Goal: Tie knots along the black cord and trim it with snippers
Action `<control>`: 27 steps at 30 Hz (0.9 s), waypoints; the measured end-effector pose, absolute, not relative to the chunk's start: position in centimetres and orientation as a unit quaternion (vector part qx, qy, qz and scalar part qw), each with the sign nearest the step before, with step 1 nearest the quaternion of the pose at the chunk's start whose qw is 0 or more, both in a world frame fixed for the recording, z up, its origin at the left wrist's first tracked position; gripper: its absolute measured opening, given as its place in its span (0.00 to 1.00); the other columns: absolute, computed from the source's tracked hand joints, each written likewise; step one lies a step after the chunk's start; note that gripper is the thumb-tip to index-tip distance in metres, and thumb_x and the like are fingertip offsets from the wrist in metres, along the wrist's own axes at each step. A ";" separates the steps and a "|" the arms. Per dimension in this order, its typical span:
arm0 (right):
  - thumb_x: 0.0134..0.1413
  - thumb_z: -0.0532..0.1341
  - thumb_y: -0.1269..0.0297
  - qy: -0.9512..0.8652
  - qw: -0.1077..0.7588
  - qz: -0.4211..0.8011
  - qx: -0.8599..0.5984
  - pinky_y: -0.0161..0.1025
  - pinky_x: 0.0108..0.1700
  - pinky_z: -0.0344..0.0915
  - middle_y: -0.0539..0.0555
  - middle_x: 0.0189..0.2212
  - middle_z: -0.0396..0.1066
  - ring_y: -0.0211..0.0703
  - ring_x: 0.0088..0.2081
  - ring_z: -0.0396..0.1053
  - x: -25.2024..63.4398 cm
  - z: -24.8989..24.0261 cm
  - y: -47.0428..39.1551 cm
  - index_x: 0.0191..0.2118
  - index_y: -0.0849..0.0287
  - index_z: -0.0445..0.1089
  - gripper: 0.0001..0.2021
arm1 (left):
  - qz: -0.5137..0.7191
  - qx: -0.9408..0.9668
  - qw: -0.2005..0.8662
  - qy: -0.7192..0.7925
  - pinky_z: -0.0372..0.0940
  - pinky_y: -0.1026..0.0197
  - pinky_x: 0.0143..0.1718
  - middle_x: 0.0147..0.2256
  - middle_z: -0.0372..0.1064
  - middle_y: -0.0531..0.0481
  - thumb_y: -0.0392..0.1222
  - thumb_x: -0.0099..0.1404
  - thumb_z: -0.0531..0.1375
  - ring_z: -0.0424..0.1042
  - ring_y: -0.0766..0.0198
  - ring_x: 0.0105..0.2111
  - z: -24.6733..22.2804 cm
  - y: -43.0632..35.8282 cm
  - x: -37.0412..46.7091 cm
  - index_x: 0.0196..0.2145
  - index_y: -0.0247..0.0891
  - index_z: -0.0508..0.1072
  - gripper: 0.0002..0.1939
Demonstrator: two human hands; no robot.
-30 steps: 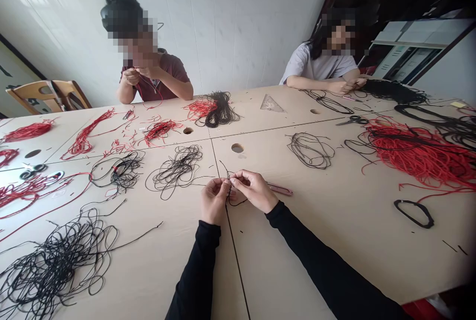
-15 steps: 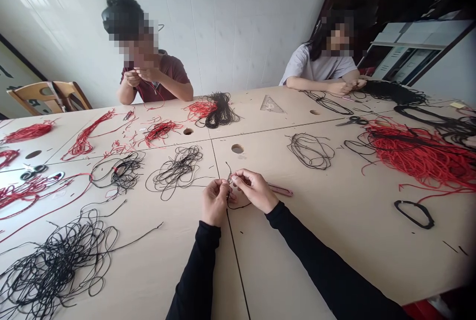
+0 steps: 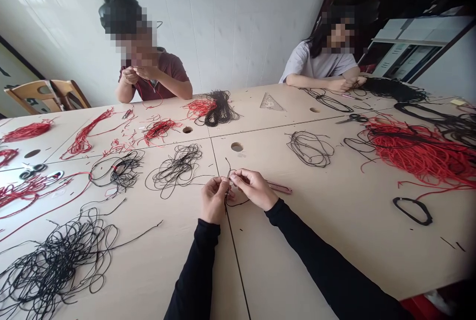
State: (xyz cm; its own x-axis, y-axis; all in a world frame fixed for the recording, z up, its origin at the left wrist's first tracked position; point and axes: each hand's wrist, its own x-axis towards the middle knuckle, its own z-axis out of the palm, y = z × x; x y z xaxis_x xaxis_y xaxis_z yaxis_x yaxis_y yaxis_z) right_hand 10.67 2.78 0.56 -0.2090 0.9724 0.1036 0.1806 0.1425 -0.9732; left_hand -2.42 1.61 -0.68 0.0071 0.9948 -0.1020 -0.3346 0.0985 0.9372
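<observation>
Close together over the table's middle seam, both my hands hold one thin black cord point(image 3: 238, 205). My left hand point(image 3: 213, 198) pinches it between thumb and finger, and my right hand point(image 3: 253, 187) pinches it just to the right. One cord end sticks up above the fingertips, and a loop hangs below them. A pink-handled tool point(image 3: 279, 187) lies on the table point(image 3: 282, 260), partly behind my right hand. To the left is a loose bundle of black cord point(image 3: 178, 168); to the right, a coil of thin black cord point(image 3: 310, 149).
Two people sit across the table, their hands at cords. A large black tangle point(image 3: 55, 265) lies front left, a red cord pile point(image 3: 420, 154) at right, scissors point(image 3: 353, 118) beside it. A clear triangle ruler point(image 3: 272, 102) and a round hole point(image 3: 237, 147) are farther back.
The view has shifted slightly. Both my hands keep their pinch on the cord, with almost no movement.
</observation>
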 end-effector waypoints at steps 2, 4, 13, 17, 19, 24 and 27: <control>0.54 0.56 0.48 -0.613 0.423 0.481 -0.462 0.35 0.28 0.55 0.47 0.21 0.58 0.35 0.24 0.55 10.7 0.6 2.8 0.29 0.60 0.66 0.17 | 0.552 0.381 0.603 0.431 0.67 0.63 0.21 0.23 0.63 0.54 0.50 0.53 0.65 0.65 0.69 0.19 -0.7 1.6 -2.5 0.28 0.34 0.66 0.17; 0.54 0.56 0.48 -0.607 0.417 0.484 -0.473 0.35 0.28 0.55 0.46 0.20 0.57 0.35 0.23 0.55 10.7 0.5 2.8 0.27 0.60 0.64 0.18 | 0.549 0.383 0.610 0.424 0.66 0.64 0.21 0.22 0.63 0.54 0.51 0.53 0.64 0.65 0.69 0.19 -0.6 1.6 -2.5 0.29 0.34 0.66 0.17; 0.56 0.56 0.51 -0.606 0.463 0.421 -0.492 0.34 0.26 0.56 0.47 0.21 0.59 0.35 0.23 0.55 10.9 0.2 2.9 0.34 0.59 0.63 0.14 | 0.559 0.360 0.616 0.423 0.65 0.64 0.20 0.22 0.62 0.55 0.50 0.54 0.64 0.64 0.70 0.18 -0.5 1.6 -2.5 0.27 0.35 0.65 0.16; 0.56 0.56 0.55 -0.636 0.466 0.379 -0.484 0.35 0.29 0.59 0.49 0.24 0.64 0.37 0.25 0.59 10.7 0.6 2.5 0.35 0.59 0.66 0.12 | 0.572 0.356 0.608 0.421 0.65 0.64 0.20 0.22 0.62 0.55 0.50 0.53 0.64 0.64 0.70 0.18 -0.7 1.7 -2.6 0.28 0.35 0.66 0.16; 0.56 0.56 0.56 -0.656 0.441 0.371 -0.488 0.35 0.30 0.60 0.49 0.23 0.65 0.37 0.25 0.60 10.6 0.7 2.4 0.37 0.58 0.68 0.11 | 0.573 0.362 0.605 0.418 0.65 0.64 0.21 0.22 0.62 0.55 0.50 0.53 0.64 0.65 0.70 0.18 -0.9 1.7 -2.6 0.29 0.35 0.67 0.16; 0.56 0.56 0.55 -0.671 0.428 0.359 -0.488 0.35 0.30 0.59 0.50 0.25 0.68 0.38 0.25 0.61 10.4 0.7 2.2 0.34 0.58 0.69 0.12 | 0.575 0.374 0.594 0.420 0.65 0.64 0.21 0.23 0.62 0.54 0.50 0.53 0.65 0.64 0.70 0.20 -1.1 1.7 -2.5 0.29 0.34 0.68 0.16; 0.57 0.54 0.51 -0.659 0.430 0.392 -0.477 0.35 0.26 0.55 0.48 0.22 0.62 0.36 0.22 0.55 10.3 1.0 2.2 0.29 0.58 0.65 0.15 | 0.592 0.394 0.554 0.432 0.65 0.65 0.23 0.27 0.64 0.51 0.50 0.53 0.65 0.66 0.68 0.25 -1.4 1.7 -2.4 0.29 0.35 0.69 0.15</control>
State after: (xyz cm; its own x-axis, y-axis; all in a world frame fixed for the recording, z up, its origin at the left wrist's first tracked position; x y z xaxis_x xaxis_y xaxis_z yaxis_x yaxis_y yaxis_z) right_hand 10.31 2.20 0.98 -0.1752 0.9655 0.1927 0.2918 0.2379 -0.9264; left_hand -2.42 1.73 -1.38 -0.0757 0.9970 -0.0128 -0.3166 -0.0119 0.9485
